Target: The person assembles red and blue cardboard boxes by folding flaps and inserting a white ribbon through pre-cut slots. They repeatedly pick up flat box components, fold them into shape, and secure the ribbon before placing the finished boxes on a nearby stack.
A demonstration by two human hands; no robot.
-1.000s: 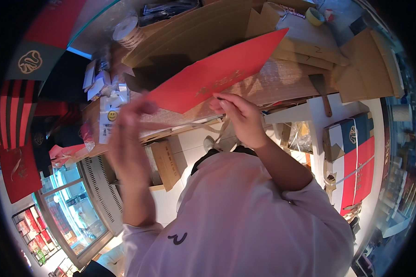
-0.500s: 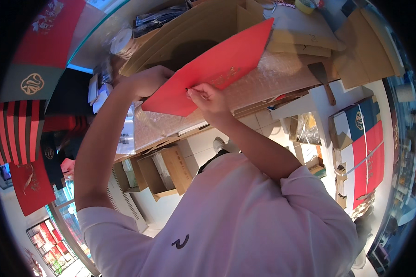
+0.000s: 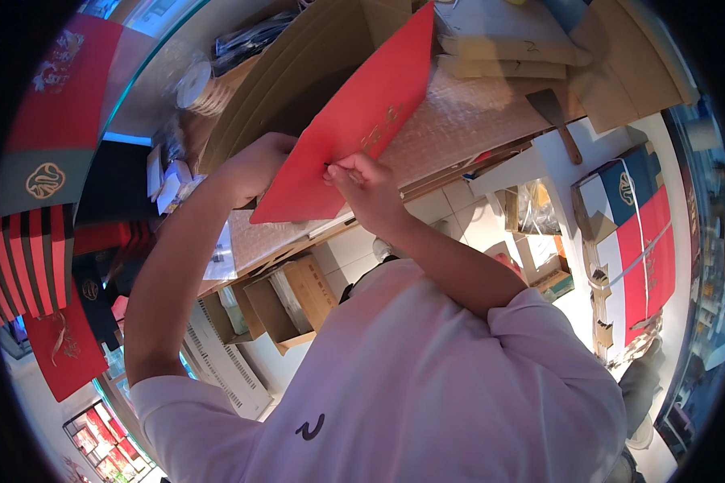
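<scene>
A stiff red board (image 3: 314, 153) with gold lettering stands tilted over the workbench. My left hand (image 3: 254, 169) reaches behind its left edge; the fingers are hidden there. On the front face, the thumb and fingertips of my right hand (image 3: 364, 187) are pinched together at a small dark spot (image 3: 328, 169). What they grip there is too small to name. Just behind the board, an open brown cardboard box (image 3: 274, 88) with layered walls sits on the bench.
A wooden-handled scraper (image 3: 557, 121) lies at the bench's right. Stacked brown cardboard (image 3: 515, 48) is at the back. A strapped bundle of red and dark boxes (image 3: 636, 249) stands right. Ribbon rolls (image 3: 197, 87) are back left; open cartons (image 3: 290, 302) sit below the bench.
The red board has turned steeper, its upper corner moving left and its lower edge dropping slightly. My right hand stays pinched at the same dark spot, and my left stays behind the board.
</scene>
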